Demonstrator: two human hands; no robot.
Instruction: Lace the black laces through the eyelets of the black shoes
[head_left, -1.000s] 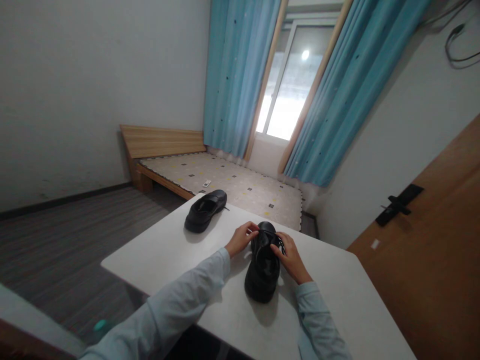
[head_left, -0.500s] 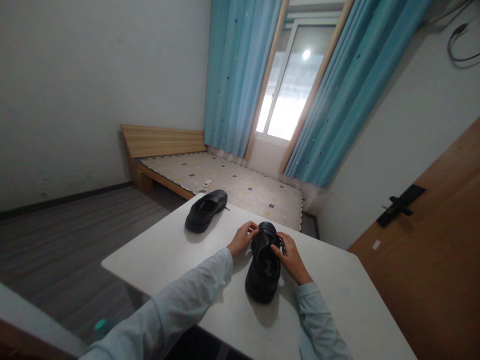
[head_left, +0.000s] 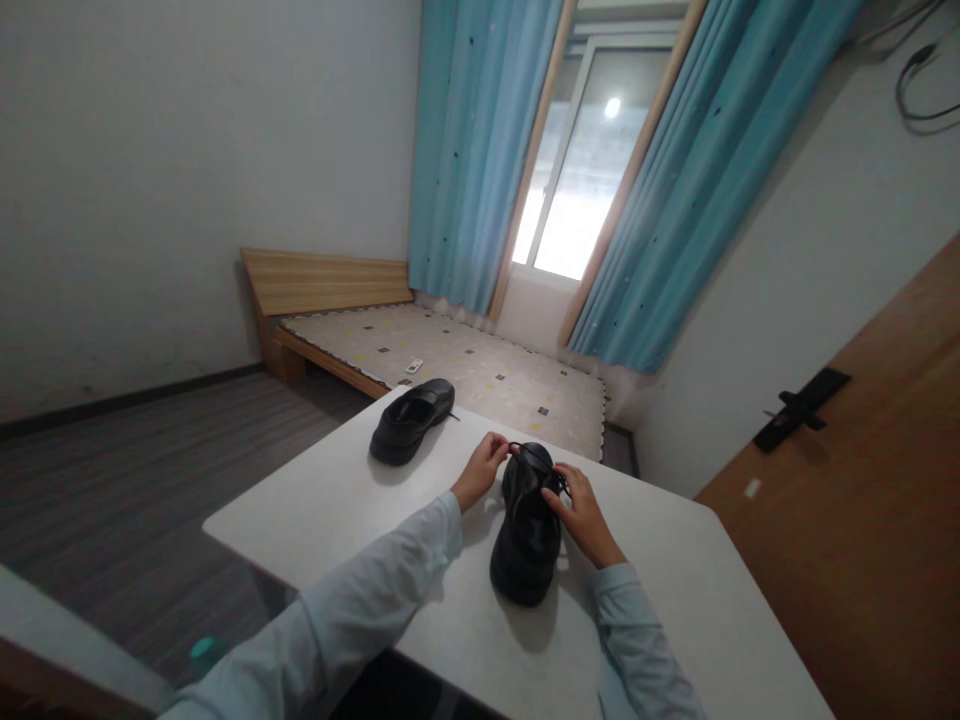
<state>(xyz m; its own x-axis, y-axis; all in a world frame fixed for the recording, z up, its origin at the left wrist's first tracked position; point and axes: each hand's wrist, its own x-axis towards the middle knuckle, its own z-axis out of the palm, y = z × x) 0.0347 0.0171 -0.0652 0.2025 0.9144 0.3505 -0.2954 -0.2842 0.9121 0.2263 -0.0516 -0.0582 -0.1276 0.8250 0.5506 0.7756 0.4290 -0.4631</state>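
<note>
A black lace-up shoe (head_left: 521, 570) stands on the white table (head_left: 315, 520), its toe pointing away from me and its heel near me. To its left, my left hand (head_left: 481, 471) pinches a black shoelace (head_left: 517, 446) that runs up from the front of the shoe. On the other side my right hand (head_left: 581, 512) grips the shoe's right edge near the lacing, with the thumb at the opening. Part of its fingers is hidden, along with any lace there. A second black shoe (head_left: 411, 422) lies farther off at the table's back left.
Beyond the table is a bed (head_left: 465, 360) with a patterned mattress and a small white remote-like object (head_left: 414, 366) on it. A wooden door (head_left: 862, 480) with a black handle is at the right. Blue curtains (head_left: 480, 150) flank the window.
My left hand has moved slightly up and left, drawing the shoelace away from the shoe's front so it now shows as a strand. My right hand and both shoes have stayed in place.
</note>
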